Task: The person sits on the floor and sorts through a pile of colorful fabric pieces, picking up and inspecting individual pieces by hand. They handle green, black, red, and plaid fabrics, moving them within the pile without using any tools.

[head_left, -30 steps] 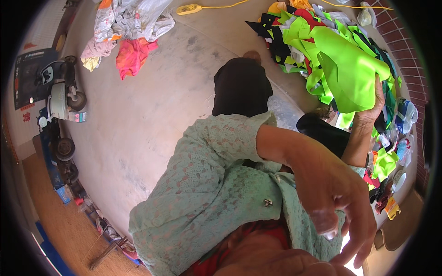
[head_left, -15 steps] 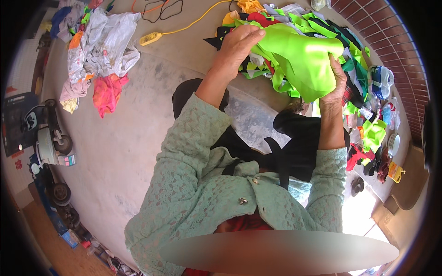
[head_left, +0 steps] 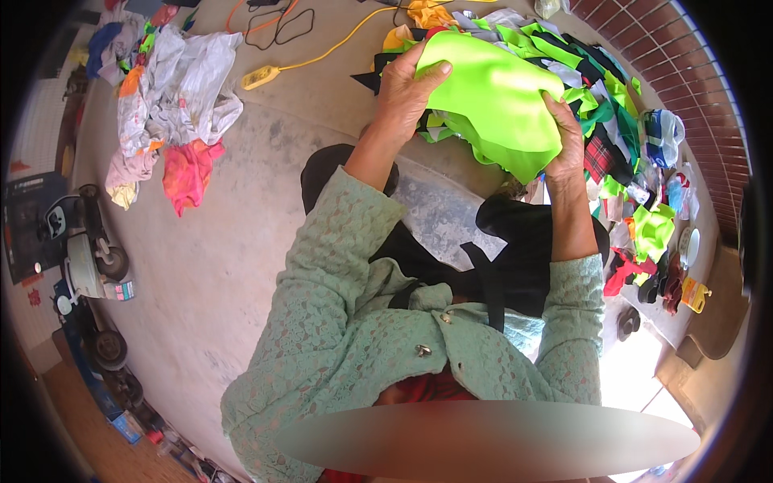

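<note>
Neon-green cloth held up in both our hands above the heap of fabric scraps on the floor; left hand clasping its upper edge, right hand clutching its lower side; pale rag pile well apart

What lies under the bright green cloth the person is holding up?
Both hands, left hand and right hand, grip the bright green cloth. Around its edges shows a pile of fabric scraps in green, black and plaid. Whatever lies directly beneath the cloth is covered.
</note>
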Action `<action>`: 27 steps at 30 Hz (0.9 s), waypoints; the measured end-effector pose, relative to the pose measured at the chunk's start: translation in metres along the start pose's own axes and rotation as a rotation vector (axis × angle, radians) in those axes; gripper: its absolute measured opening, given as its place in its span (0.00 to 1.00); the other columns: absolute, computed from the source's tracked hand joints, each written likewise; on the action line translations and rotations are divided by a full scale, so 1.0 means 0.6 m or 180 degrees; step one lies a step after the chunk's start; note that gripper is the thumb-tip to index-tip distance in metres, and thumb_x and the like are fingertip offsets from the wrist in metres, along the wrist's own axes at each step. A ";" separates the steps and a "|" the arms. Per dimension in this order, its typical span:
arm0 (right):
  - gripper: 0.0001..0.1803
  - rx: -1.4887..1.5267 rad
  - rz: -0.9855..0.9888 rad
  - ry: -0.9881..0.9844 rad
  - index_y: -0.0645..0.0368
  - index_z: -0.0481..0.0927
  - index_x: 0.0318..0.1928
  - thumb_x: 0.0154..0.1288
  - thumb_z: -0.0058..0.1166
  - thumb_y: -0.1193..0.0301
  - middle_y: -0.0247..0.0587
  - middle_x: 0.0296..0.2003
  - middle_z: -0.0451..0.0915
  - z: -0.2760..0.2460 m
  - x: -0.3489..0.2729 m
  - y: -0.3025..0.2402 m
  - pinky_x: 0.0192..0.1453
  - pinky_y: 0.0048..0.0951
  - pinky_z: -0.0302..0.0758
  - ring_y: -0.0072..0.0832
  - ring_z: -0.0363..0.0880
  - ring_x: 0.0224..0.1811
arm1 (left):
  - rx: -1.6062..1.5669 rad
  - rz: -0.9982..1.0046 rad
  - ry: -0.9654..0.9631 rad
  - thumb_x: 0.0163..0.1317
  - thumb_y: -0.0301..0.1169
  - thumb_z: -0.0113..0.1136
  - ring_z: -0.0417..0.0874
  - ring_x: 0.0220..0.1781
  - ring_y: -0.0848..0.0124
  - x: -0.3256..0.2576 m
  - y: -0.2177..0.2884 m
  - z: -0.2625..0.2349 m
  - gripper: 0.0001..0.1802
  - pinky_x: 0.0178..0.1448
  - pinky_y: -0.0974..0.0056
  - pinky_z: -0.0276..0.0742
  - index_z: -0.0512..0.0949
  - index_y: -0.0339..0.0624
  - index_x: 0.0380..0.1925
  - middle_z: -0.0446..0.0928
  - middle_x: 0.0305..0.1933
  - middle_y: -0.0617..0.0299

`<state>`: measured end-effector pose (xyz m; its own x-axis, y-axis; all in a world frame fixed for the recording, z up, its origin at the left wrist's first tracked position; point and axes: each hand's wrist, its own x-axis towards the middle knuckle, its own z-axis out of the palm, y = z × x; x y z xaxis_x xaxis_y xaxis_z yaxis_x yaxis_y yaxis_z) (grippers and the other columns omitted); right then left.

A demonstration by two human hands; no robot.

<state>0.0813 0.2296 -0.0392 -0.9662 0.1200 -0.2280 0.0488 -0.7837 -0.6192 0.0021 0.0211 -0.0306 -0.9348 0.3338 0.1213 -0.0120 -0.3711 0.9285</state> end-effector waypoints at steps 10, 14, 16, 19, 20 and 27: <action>0.16 -0.0578 -0.0071 -0.0142 0.63 0.72 0.51 0.63 0.49 0.73 0.40 0.42 0.78 0.015 0.002 0.024 0.42 0.25 0.78 0.25 0.79 0.38 | 0.1547 0.0372 -0.0172 0.56 0.29 0.61 0.75 0.45 0.73 -0.007 -0.036 0.004 0.17 0.45 0.69 0.74 0.72 0.35 0.45 0.74 0.44 0.56; 0.17 -0.1830 -0.0293 -0.0407 0.64 0.72 0.52 0.63 0.49 0.74 0.33 0.40 0.78 0.025 -0.010 0.059 0.46 0.19 0.72 0.18 0.75 0.40 | 0.0337 -0.0780 -0.0812 0.54 0.41 0.63 0.73 0.49 0.72 -0.035 -0.051 0.046 0.27 0.50 0.69 0.69 0.69 0.36 0.49 0.72 0.47 0.59; 0.18 -0.2739 -0.0516 -0.0602 0.64 0.72 0.53 0.61 0.51 0.75 0.34 0.43 0.75 0.014 -0.008 0.074 0.51 0.22 0.68 0.21 0.72 0.45 | -0.0071 -0.0839 -0.0850 0.52 0.44 0.64 0.74 0.45 0.73 -0.046 -0.070 0.056 0.28 0.48 0.69 0.69 0.70 0.39 0.48 0.72 0.45 0.61; 0.21 -0.2929 -0.0432 -0.0681 0.64 0.70 0.54 0.58 0.54 0.76 0.37 0.46 0.72 0.021 -0.016 0.089 0.54 0.24 0.65 0.23 0.69 0.48 | -0.0971 -0.1430 -0.0728 0.57 0.42 0.59 0.73 0.47 0.73 -0.048 -0.084 0.057 0.26 0.49 0.69 0.70 0.67 0.37 0.50 0.71 0.45 0.62; 0.22 -0.2905 -0.0389 -0.0717 0.64 0.70 0.54 0.57 0.55 0.76 0.37 0.47 0.71 0.024 -0.017 0.092 0.55 0.24 0.65 0.23 0.68 0.49 | -0.1033 -0.1530 -0.0500 0.59 0.41 0.57 0.74 0.44 0.73 -0.047 -0.086 0.057 0.23 0.47 0.67 0.72 0.68 0.40 0.48 0.72 0.44 0.63; 0.27 -0.2580 -0.0533 -0.0626 0.62 0.72 0.54 0.53 0.64 0.69 0.34 0.43 0.70 0.043 -0.017 0.084 0.58 0.23 0.63 0.23 0.68 0.50 | -0.2003 -0.1756 0.0206 0.63 0.42 0.50 0.76 0.46 0.66 -0.030 -0.091 0.036 0.20 0.49 0.61 0.73 0.68 0.41 0.49 0.73 0.45 0.58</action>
<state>0.0870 0.1733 -0.0489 -0.9996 0.0287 0.0029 -0.0051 -0.0773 -0.9970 0.0270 0.0543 -0.0758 -0.7550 0.5660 -0.3311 -0.6515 -0.5896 0.4774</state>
